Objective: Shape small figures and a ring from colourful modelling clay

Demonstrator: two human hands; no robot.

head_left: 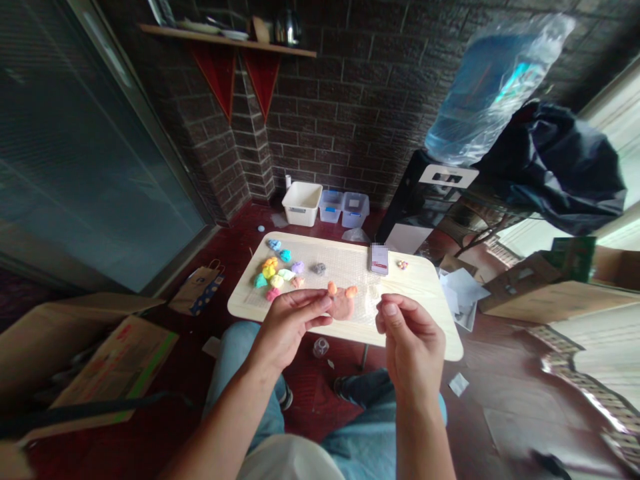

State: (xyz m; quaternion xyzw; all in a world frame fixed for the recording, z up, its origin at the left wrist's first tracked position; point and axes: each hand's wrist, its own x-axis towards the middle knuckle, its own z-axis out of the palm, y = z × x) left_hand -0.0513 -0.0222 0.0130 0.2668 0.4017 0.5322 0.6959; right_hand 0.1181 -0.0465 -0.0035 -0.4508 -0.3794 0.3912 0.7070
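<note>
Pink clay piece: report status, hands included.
Left hand holding pink clay piece, two orange lumps at its top. Right hand pinched shut, apart; contents unclear. No obstruction seen between hands.

In my left grip (286,327): matt clay-like piece (343,307) | my bench (425,277): smooth wood-grain top | far right bottle (480,93): glossy plastic, film-wrapped | far wall (340,100): rough brick | near left carton (107,367): matt cardboard | floor (480,407): smooth, slightly glossy

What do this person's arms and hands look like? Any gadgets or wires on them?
The left grip and right grip are ordinary human hands, without gloves. Both forearms are bare, with no sleeves, watch, markings or cables visible. Blue jeans and what looks like a pale top show below.
</note>
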